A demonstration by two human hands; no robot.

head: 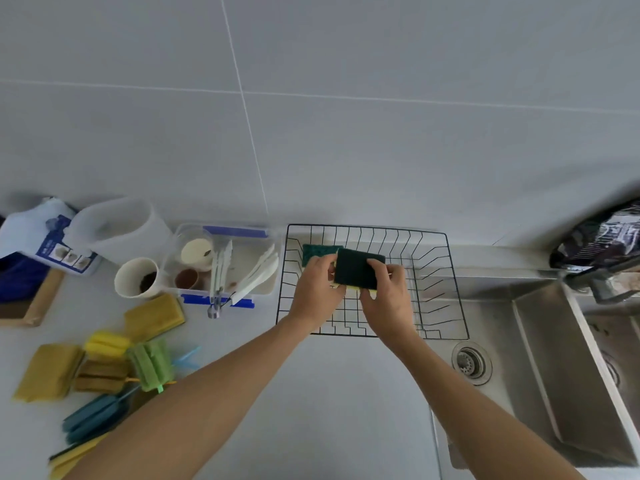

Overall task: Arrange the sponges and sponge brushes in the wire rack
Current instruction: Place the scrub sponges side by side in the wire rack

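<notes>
Green-faced sponge (356,276) sits pinched between our left hand (317,291) and right hand (388,299), fingers closed on its edges, over the wire rack (446,271). We should stand it snugly beside the sponge (317,252) at the far left, then release.

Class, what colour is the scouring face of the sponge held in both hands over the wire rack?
Dark green, on the sponge; head view.

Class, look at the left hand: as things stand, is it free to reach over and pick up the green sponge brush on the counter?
Probably not yet. The left hand and right hand both grip a dark green sponge over the wire rack. The green sponge brush lies unobstructed to the left.
</notes>
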